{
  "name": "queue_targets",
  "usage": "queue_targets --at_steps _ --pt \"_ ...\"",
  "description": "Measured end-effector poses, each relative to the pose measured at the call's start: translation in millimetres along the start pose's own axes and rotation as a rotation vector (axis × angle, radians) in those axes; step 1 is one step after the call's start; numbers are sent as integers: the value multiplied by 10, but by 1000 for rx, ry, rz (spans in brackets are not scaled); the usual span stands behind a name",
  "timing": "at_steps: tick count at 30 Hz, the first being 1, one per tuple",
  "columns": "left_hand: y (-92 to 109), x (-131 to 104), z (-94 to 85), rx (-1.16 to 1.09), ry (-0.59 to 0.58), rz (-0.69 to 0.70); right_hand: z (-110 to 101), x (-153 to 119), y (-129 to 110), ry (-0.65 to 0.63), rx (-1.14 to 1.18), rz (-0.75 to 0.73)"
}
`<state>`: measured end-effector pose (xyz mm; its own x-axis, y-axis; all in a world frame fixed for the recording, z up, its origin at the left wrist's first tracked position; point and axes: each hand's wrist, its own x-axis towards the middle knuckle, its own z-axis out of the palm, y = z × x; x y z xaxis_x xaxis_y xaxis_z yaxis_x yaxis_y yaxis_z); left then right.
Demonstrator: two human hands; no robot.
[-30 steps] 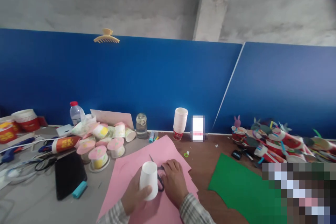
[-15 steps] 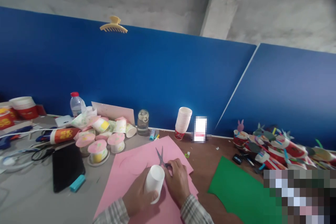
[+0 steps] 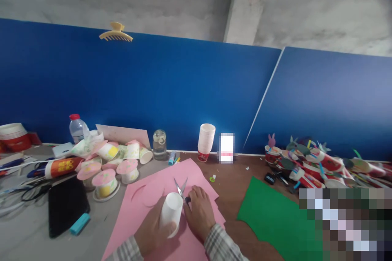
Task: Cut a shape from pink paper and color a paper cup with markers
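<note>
A white paper cup is gripped by my left hand, its closed flat end tilted up toward me. My right hand is wrapped around the handles of a pair of scissors, whose blades are spread apart and point away from me. The fingers hide most of the handles. Both hands rest low over pink paper. On that paper, left of the blades, lies a cut-out pink round piece.
Cups with pink tops crowd the left, near a black tablet and a teal marker cap. Behind stand a glass jar and stacked paper cups. Green paper and decorated red cups lie at right.
The view has swung slightly to the right, so most things sit further left. The scissor blades have opened wider. Both hands keep their hold on the cup and the scissors.
</note>
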<state>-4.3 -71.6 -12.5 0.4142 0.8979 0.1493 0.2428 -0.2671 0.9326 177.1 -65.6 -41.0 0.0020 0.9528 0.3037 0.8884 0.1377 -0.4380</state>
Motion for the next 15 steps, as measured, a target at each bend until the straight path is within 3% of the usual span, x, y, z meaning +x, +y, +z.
queue_targets --at_steps 5,15 --pt "-12 -2 -36 36 -38 10 -200 -3 -129 -193 -71 75" --pt "-52 -126 -101 68 -103 -70 -520 -81 -315 -355 -91 66"
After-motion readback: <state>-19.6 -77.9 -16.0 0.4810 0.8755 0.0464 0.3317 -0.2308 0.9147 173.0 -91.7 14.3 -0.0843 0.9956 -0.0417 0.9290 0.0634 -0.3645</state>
